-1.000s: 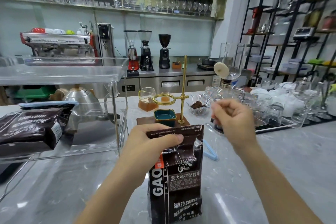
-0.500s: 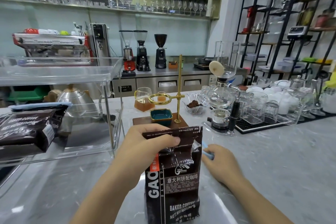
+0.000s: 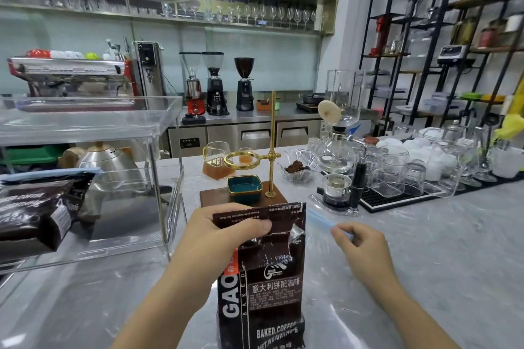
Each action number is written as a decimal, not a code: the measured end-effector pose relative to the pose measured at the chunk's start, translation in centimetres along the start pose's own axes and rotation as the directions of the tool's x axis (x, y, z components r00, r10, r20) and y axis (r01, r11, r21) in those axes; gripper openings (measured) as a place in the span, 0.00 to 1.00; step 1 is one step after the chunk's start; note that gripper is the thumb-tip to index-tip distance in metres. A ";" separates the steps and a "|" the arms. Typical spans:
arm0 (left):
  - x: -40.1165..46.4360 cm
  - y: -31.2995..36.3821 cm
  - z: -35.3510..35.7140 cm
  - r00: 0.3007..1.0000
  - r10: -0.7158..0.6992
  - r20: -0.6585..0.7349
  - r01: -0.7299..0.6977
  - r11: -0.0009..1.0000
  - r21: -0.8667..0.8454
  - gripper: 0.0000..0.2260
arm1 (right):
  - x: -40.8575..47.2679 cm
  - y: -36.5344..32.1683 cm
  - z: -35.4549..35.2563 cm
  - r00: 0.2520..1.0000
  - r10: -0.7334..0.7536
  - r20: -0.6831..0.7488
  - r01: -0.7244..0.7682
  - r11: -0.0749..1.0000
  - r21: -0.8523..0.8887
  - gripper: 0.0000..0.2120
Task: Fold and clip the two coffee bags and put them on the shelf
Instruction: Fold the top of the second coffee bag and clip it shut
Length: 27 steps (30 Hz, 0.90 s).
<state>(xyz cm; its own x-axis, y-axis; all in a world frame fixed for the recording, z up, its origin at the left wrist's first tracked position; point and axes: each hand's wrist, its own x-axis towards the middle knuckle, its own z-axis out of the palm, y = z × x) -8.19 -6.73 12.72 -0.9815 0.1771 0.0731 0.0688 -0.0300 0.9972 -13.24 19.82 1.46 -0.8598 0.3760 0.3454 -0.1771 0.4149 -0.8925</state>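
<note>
A dark brown coffee bag (image 3: 269, 286) stands upright on the marble counter at the centre. My left hand (image 3: 221, 232) grips its folded-over top, thumb pressed on the front of the fold. Just right of the bag, my right hand (image 3: 360, 246) pinches one end of a light blue clip (image 3: 320, 219) that points up and left toward the bag's top corner. A second coffee bag (image 3: 37, 215), with a blue clip along its top, lies on its side on the lower level of the clear acrylic shelf (image 3: 170, 178) at the left.
Behind the bag stands a brass pour-over stand (image 3: 272, 150) on a wooden base with a teal dish (image 3: 245, 185). A siphon brewer (image 3: 337, 150) and a tray of glasses (image 3: 402, 176) crowd the right. A kettle (image 3: 107, 167) sits behind the shelf.
My right hand came down from mid-air to the counter beside the bag and took hold of the blue clip, now lifting its end. My left hand kept holding the folded top.
</note>
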 end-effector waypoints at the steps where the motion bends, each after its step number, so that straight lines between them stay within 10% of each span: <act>1: -0.1 0.0 -0.1 1.000 -0.001 -0.003 0.001 1.000 -0.002 0.02 | 0.0 -0.6 0.0 1.000 0.007 0.024 -0.010 0.993 0.119 0.05; 3: -0.2 0.0 0.0 1.000 -0.001 -0.004 0.001 1.000 -0.005 0.02 | 0.0 -1.9 -0.6 0.997 0.005 0.083 -0.035 0.931 0.362 0.03; 7: -0.2 0.0 0.1 1.000 0.006 -0.015 -0.007 1.000 -0.006 0.01 | -0.5 -4.0 -1.1 0.981 -0.057 0.184 -0.089 0.714 0.694 0.28; 12: 0.1 -0.2 0.2 1.000 0.012 -0.021 -0.012 1.000 -0.003 0.02 | -0.8 -5.4 -1.7 0.958 -0.117 0.260 -0.156 0.551 0.820 0.24; 27: -0.1 -0.4 0.6 1.000 0.017 0.014 -0.017 1.000 -0.026 0.07 | -3.1 -8.4 -1.4 0.939 -0.267 0.217 0.008 0.648 0.762 0.21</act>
<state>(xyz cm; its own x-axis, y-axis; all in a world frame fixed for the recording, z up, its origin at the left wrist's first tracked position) -8.00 -6.18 12.36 -0.9776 0.1901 0.0903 0.0807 -0.0580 0.9951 -8.38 16.30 8.33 -0.8642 0.0626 0.4993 -0.4862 -0.3594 -0.7965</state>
